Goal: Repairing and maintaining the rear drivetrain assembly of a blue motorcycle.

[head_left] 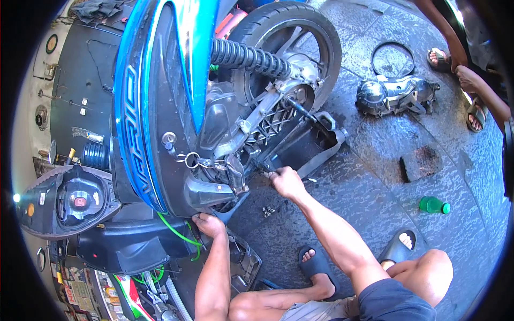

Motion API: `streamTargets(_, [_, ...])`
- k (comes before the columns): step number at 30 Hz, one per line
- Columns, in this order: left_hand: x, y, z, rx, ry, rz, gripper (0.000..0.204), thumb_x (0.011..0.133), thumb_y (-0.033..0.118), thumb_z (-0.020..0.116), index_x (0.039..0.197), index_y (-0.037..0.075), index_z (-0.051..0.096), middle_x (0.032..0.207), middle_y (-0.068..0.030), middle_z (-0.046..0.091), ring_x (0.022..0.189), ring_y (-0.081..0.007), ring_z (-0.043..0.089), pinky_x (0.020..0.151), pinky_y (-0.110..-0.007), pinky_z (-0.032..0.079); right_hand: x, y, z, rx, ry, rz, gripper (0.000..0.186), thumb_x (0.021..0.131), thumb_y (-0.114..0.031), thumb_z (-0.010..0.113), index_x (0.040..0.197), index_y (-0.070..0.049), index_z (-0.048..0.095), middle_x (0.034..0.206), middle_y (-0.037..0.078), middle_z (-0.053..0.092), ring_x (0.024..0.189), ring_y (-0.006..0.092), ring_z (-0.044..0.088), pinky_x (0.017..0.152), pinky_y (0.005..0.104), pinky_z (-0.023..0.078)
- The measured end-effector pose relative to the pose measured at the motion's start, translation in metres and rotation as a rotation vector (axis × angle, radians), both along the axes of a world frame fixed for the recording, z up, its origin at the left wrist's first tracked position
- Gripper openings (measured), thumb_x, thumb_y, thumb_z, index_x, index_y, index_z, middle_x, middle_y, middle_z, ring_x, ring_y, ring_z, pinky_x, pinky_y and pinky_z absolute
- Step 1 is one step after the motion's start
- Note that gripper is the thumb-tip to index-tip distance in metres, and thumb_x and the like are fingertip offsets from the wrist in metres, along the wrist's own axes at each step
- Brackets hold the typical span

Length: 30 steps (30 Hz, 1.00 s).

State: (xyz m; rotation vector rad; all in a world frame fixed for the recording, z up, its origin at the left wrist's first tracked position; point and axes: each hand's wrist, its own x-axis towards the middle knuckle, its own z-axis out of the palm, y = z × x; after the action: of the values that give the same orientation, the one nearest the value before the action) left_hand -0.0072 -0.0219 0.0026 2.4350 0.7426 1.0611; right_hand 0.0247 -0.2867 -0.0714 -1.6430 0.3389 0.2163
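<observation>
A blue and black scooter (pixel 160 107) stands before me, its rear wheel (pixel 321 59) at the far side and its engine casing partly bare. My right hand (pixel 288 183) is closed at the near side of the engine, beside a black frame-like part (pixel 321 155); what its fingers grip is too small to make out. My left hand (pixel 211 224) is curled against the lower edge of the scooter's body, next to a green hose (pixel 179 232). Some of its fingers are hidden, and what they hold does not show. A key with a ring (pixel 191 159) hangs from the lock.
Small bolts (pixel 267 212) lie on the dark tiled floor. Farther right are a metal engine cover (pixel 396 96), a black belt (pixel 392 74), a dirty block (pixel 420 163) and a green bottle (pixel 433 205). Another person's hands (pixel 471 80) are at the far right. Removed panels (pixel 134 241) stand left.
</observation>
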Motion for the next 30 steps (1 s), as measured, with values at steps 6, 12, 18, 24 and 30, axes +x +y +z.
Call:
streamTargets(6, [0.000, -0.004, 0.002, -0.024, -0.050, -0.002, 0.040, 0.087, 0.023, 0.037, 0.098, -0.011, 0.054, 0.100, -0.0352, 0.057, 0.093, -0.0488, 0.052, 0.084, -0.051, 0.037, 0.024, -0.087, -0.012, 0.254, 0.010, -0.373, 0.035, 0.086, -0.029, 0.057, 0.084, 0.005, 0.068, 0.077, 0.019, 0.067, 0.075, 0.0238, 0.063, 0.073, 0.0390, 0.045])
streamTargets(12, [-0.001, 0.002, 0.002, -0.027, -0.024, -0.003, 0.040, 0.087, 0.024, 0.036, 0.100, -0.010, 0.054, 0.101, -0.0352, 0.057, 0.095, -0.0495, 0.052, 0.085, -0.051, 0.037, 0.000, -0.078, -0.038, 0.173, 0.040, -0.257, 0.031, 0.084, -0.024, 0.059, 0.085, 0.005, 0.069, 0.073, 0.018, 0.066, 0.074, 0.0230, 0.063, 0.072, 0.0381, 0.046])
streamTargets(18, [0.003, 0.001, 0.002, -0.025, -0.018, 0.016, 0.039, 0.084, 0.023, 0.037, 0.097, -0.009, 0.053, 0.094, -0.0348, 0.058, 0.088, -0.0502, 0.054, 0.083, -0.054, 0.037, 0.007, -0.061, -0.047, -0.017, -0.094, -0.466, 0.035, 0.089, -0.030, 0.055, 0.095, 0.001, 0.068, 0.086, 0.024, 0.067, 0.086, 0.0360, 0.066, 0.078, 0.0428, 0.050])
streamTargets(24, [0.001, 0.004, 0.000, -0.021, -0.038, 0.013, 0.037, 0.084, 0.023, 0.037, 0.096, -0.009, 0.053, 0.093, -0.0332, 0.059, 0.087, -0.0494, 0.054, 0.081, -0.053, 0.038, -0.004, -0.028, 0.003, -0.187, 0.070, -0.347, 0.033, 0.092, -0.032, 0.049, 0.102, -0.004, 0.066, 0.095, 0.028, 0.065, 0.094, 0.0451, 0.062, 0.086, 0.0506, 0.048])
streamTargets(30, [-0.001, -0.003, 0.003, -0.051, 0.009, 0.022, 0.038, 0.085, 0.023, 0.038, 0.100, -0.008, 0.053, 0.097, -0.0328, 0.059, 0.090, -0.0490, 0.054, 0.083, -0.053, 0.037, 0.005, -0.033, 0.005, -0.246, 0.042, -0.425, 0.034, 0.091, -0.031, 0.049, 0.099, -0.001, 0.065, 0.090, 0.029, 0.065, 0.090, 0.0464, 0.062, 0.083, 0.0518, 0.048])
